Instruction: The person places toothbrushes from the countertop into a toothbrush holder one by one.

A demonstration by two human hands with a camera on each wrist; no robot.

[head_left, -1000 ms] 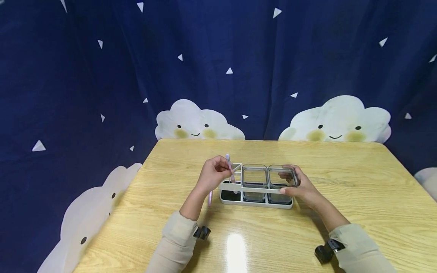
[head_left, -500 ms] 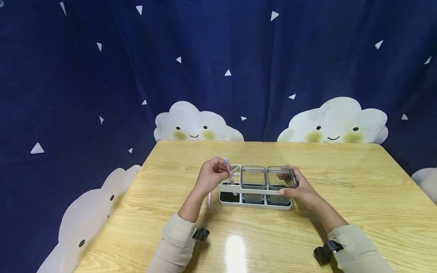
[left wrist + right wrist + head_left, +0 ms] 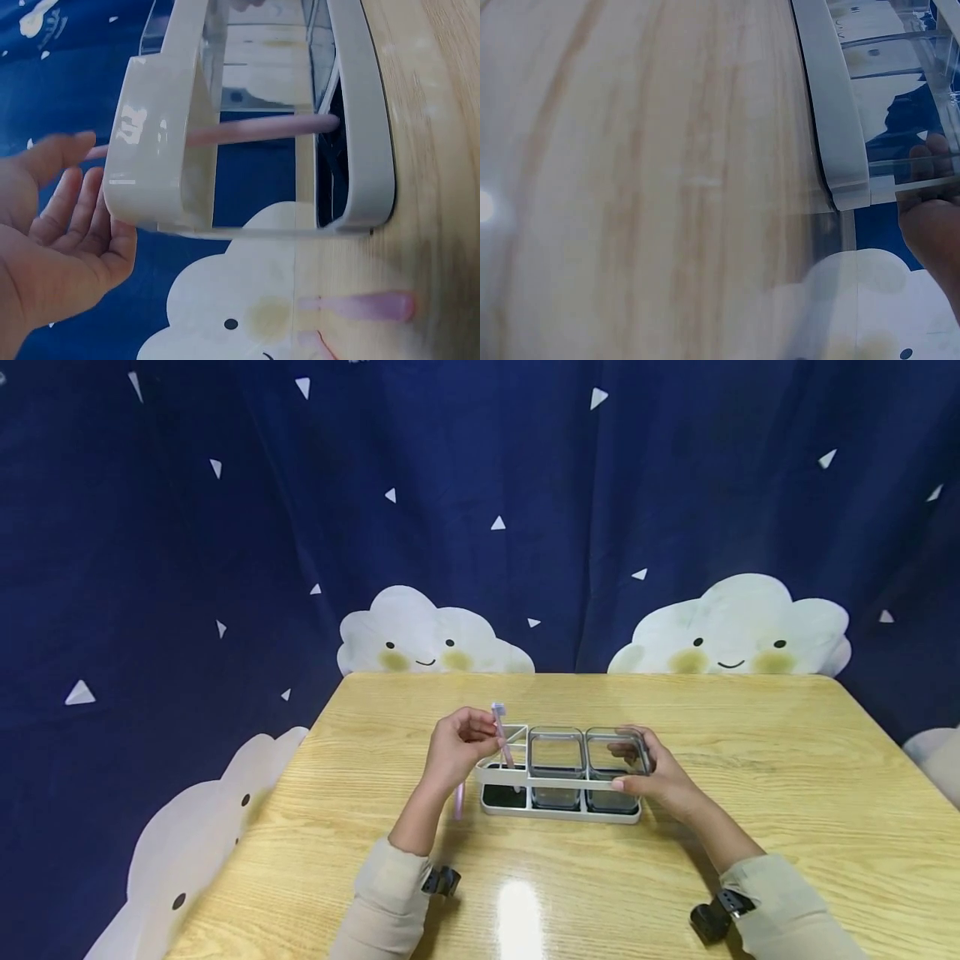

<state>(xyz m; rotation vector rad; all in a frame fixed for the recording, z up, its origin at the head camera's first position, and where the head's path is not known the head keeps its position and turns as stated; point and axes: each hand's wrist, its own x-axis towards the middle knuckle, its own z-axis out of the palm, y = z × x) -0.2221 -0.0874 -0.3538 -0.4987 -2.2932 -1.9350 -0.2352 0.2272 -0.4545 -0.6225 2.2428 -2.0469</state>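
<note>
A white toothbrush holder (image 3: 558,816) stands on the table, with an open slotted section at its left and two clear cups (image 3: 557,752) in its middle and right places. My left hand (image 3: 453,752) pinches a pink toothbrush (image 3: 506,733) near its bristle head. The brush leans through the upper slot, and its handle (image 3: 255,129) reaches down to the dark base pad in the left wrist view. My right hand (image 3: 656,777) grips the holder's right end, thumb on the front rail and fingers behind the right cup. In the right wrist view that hand is partly cut off.
A second pink handled item (image 3: 459,802) lies on the wooden table (image 3: 585,893) left of the holder; the left wrist view shows its pink handle (image 3: 371,306) too. A dark blue curtain (image 3: 450,460) with clouds and triangles hangs behind the table.
The toothbrush's lean in the slot has shifted slightly, while the left fingers have moved a little to the left. The right hand keeps its grip on the holder. The whole view has tilted slightly.
</note>
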